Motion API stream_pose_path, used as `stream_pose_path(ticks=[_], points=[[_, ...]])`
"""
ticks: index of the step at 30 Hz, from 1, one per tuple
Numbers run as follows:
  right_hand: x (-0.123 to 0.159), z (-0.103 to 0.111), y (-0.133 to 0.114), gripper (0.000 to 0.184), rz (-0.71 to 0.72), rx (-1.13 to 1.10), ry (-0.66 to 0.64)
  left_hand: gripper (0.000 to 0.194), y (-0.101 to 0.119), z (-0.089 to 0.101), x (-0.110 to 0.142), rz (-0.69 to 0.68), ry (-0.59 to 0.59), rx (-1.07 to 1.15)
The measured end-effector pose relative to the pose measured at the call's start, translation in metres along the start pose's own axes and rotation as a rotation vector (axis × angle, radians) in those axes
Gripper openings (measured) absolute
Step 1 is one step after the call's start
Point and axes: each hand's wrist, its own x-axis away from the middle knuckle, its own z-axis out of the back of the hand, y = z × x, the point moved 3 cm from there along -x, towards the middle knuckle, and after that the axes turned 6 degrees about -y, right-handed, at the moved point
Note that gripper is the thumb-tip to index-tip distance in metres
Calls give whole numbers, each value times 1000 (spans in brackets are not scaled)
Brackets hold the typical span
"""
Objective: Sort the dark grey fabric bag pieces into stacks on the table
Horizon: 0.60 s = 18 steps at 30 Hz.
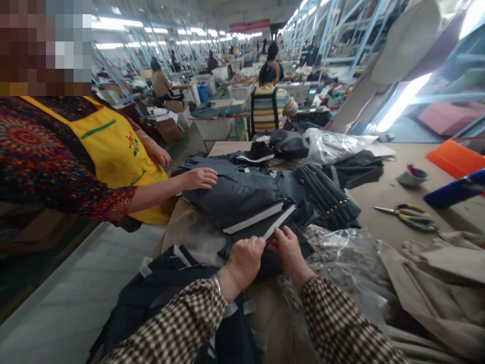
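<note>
My left hand (244, 260) and my right hand (290, 248) meet over the table, fingers pinched on the edge of a dark garment piece (261, 227) that carries white strips. One white strip (279, 221) runs up from between my fingertips; another lies beside it on the dark cloth. Beyond my hands spreads a pile of dark garments (246, 189), some with rows of brass-coloured eyelets. A co-worker's hand (200, 178) rests flat on that pile at the left. More dark garments (174, 293) lie under my left forearm.
Scissors (413, 216) with yellow and black handles lie at the right, near a small bowl (413, 176) and an orange folder (456, 157). Clear plastic (341, 247) and beige cloth (435, 268) cover the right front. A co-worker in a yellow apron (121, 151) stands close on the left.
</note>
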Motion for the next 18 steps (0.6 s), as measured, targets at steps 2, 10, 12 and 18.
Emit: stream_pose_path(ticks=[2,10,12,18], points=[[13,2,-8,36,62,0,-4,21,7,2,14,15,28,41],[74,-33,-39,25,215,121,-322,26,13,32,46,80,258,1071],[86,-42,-43,29,163,105,-434,25,9,38,57,210,237,1307],[88,-10,-74,29,144,214,-347,36,30,72,124,252,-131,1820]])
